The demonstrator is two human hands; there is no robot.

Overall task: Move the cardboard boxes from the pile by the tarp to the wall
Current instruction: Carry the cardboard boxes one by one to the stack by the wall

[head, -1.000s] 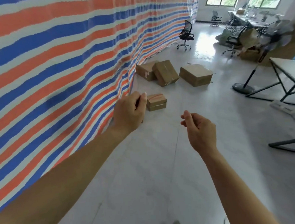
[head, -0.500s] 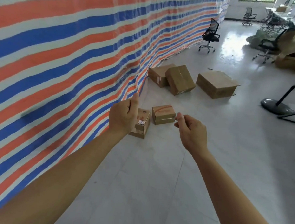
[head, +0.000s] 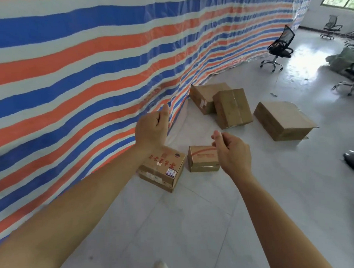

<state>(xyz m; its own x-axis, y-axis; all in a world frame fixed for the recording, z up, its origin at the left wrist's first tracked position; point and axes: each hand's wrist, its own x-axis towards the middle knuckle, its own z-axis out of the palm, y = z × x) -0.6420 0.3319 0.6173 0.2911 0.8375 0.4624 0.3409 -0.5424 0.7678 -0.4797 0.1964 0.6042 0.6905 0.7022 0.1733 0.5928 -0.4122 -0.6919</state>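
left hand [head: 152, 130] loosely curled, empty; right hand [head: 232, 151] likewise, empty; both raised, apart | near: labelled box [head: 162, 169] and small box [head: 203, 160] on floor [head: 188, 225], just beside each other, by tarp [head: 73, 68] | far: three bigger boxes [head: 282, 120] along tarp; two touching | beyond: chair [head: 280, 43]

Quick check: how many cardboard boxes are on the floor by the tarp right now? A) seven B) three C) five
C: the labelled small box and red-marked small box lie nearest; the tarp-side box, tilted box and wide box lie beyond.
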